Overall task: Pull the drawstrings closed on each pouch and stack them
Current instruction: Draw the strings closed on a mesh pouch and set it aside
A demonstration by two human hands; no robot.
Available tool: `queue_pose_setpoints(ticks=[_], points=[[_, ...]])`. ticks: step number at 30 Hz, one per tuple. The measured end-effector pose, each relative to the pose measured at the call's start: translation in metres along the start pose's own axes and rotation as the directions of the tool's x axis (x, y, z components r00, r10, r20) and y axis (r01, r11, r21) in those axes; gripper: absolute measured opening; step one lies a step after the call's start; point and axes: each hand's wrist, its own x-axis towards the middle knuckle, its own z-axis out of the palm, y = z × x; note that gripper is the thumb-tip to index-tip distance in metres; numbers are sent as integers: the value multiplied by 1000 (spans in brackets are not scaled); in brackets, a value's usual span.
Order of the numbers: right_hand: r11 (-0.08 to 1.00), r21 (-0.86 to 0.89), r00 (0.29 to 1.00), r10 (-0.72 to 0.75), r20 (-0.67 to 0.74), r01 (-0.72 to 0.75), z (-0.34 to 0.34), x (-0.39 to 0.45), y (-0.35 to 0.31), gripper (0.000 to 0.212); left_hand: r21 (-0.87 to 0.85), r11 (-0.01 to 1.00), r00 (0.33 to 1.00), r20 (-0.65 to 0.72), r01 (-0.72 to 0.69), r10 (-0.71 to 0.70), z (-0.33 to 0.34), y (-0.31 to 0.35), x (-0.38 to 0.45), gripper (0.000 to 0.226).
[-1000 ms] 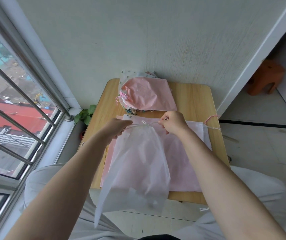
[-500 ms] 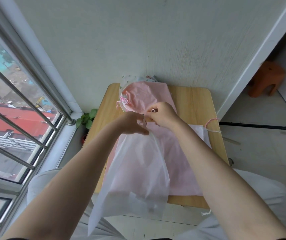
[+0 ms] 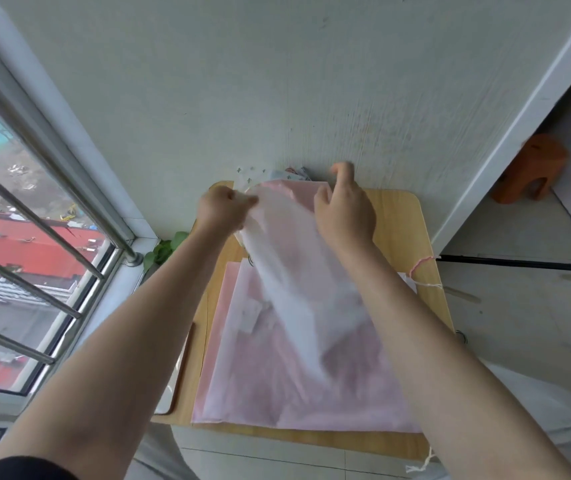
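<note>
- The white pouch (image 3: 297, 289) is thin, translucent and motion-blurred; it stretches from the far end of the worktop (image 3: 412, 230) back toward the person, its gathered top lying over the pink pouch stack (image 3: 297, 192) by the wall.
- The left hand (image 3: 223, 211) grips the pouch's bunched top, fingers curled round it.
- The right hand (image 3: 344, 209) rests just beside the pouch's top, fingers loosely bent and partly raised; whether they pinch a string cannot be told.
- Beneath it lie flat pink pouches (image 3: 277, 393), with a pink drawstring (image 3: 420, 265) at the right edge.
</note>
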Motion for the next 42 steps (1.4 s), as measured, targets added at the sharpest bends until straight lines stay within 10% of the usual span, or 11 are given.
queue_pose_setpoints(ticks=[3, 9, 14, 19, 22, 28, 31, 35, 39, 42], points=[[997, 65, 995, 36, -93, -30, 1, 7, 1, 27, -379, 911, 959, -153, 164, -237, -4, -4, 14, 31], [990, 52, 923, 102, 371, -131, 28, 2, 23, 24, -620, 698, 914, 84, 360, -396, 18, -32, 17, 18], [988, 39, 853, 110, 511, -151, 44, -11, 34, 19, -833, 486, 958, 165, 263, -234, 21, -44, 12, 82], [991, -108, 785, 131, 605, -82, 51, -23, 40, 18, -389, 874, 942, -41, 292, -334, 23, -52, -12, 41], [950, -309, 704, 244, 667, -36, 52, -38, 51, 9, 25, 957, 944, 157, 289, -289, 34, -67, -33, 11], [931, -363, 734, 268, 624, -32, 53, -58, 72, 23, 335, 936, 941, 268, 111, -207, 51, -86, -63, 27], [965, -261, 767, 159, 622, 12, 53, -59, 75, 18, 388, 907, 969, 234, -165, 77, 54, -81, -68, 41], [994, 6, 737, -85, 671, 109, 51, -61, 63, 16, 468, 704, 838, 404, -534, 367, 65, -53, -76, 32], [995, 21, 814, -90, 574, 95, 43, -57, 64, 27, 562, 702, 894, 354, -438, 274, 69, -40, -75, 16], [975, -149, 920, 206, 334, -165, 29, -55, 80, 45, 531, 776, 935, 281, -340, 217, 65, -45, -73, 14]])
